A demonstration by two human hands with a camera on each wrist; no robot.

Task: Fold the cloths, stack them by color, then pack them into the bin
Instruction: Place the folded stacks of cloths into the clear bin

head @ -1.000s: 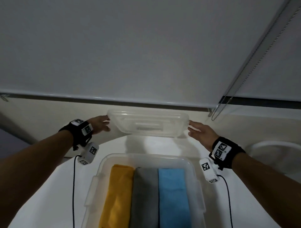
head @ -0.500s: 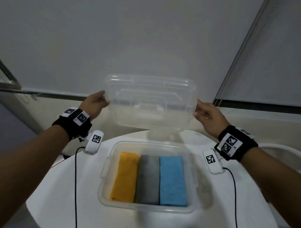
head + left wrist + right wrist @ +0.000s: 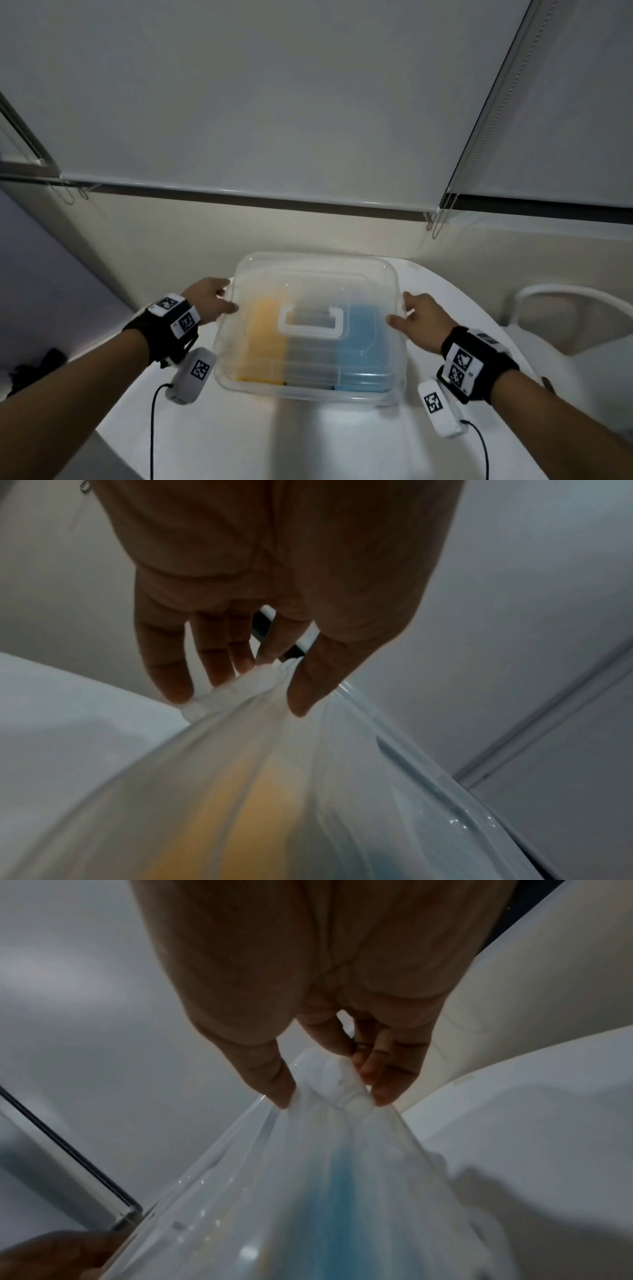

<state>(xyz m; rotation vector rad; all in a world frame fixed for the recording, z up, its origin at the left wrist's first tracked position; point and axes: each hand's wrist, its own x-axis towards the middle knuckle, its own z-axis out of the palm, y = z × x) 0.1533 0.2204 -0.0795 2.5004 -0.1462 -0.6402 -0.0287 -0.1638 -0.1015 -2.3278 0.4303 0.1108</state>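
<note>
Near edge of bin: the clear bin (image 3: 308, 390) sits on the white round table (image 3: 274, 445), its front wall closest to the person, and three folded stacks show through it — yellow cloth (image 3: 265, 339) on the left, grey cloth (image 3: 310, 363) in the middle, blue cloth (image 3: 363, 346) on the right.
Lid: the clear lid (image 3: 318, 284) with its moulded handle (image 3: 310, 317) lies over the bin; whether it is fully seated all round I cannot tell.
Left hand: the left hand (image 3: 209, 301) pinches the lid's left short edge, thumb on top and fingers under the rim.
Right hand: the right hand (image 3: 419, 322) pinches the right short edge the same way — the two hands well apart, one at each end.
Key relation: the lid's long axis runs left to right between the hands, which are about equally near, so pressing down looks like an even, two-sided push.
Judged stage: packing seems finished; closing is what remains.
Far side: a wall with roller blinds (image 3: 274, 102) stands beyond the table.
</note>
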